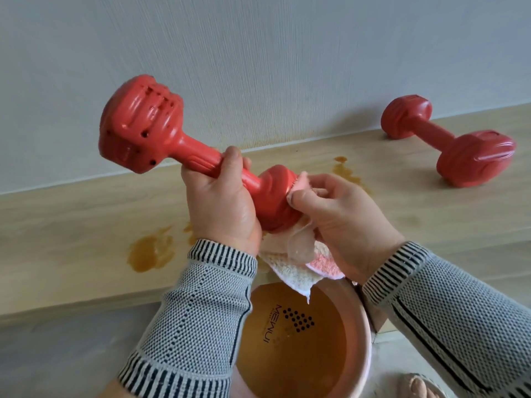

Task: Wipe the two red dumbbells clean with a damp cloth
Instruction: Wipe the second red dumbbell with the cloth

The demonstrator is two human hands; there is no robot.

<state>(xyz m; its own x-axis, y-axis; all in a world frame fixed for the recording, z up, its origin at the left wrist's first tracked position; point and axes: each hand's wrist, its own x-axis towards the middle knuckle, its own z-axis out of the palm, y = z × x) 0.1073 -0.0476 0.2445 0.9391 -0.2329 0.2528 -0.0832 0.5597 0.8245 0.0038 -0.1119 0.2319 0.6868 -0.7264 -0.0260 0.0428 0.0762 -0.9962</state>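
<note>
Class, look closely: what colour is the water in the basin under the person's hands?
Brownish orange, murky; the basin itself is pink. Seen in the head view.

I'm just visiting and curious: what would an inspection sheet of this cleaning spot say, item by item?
Surface: pale wooden ledge along the wall, marked with brownish wet stains.
Job's things: held dumbbell lifted over the basin; second dumbbell lying on the ledge to the right; cloth pressed on the held dumbbell's near head.
Clutter: pink basin of brownish water below the hands.
Hands: left hand grips the dumbbell's handle; right hand holds the cloth.
Cables: nothing seen.
Surroundings: light textured wall; grey floor; striped knit sleeves.
</note>
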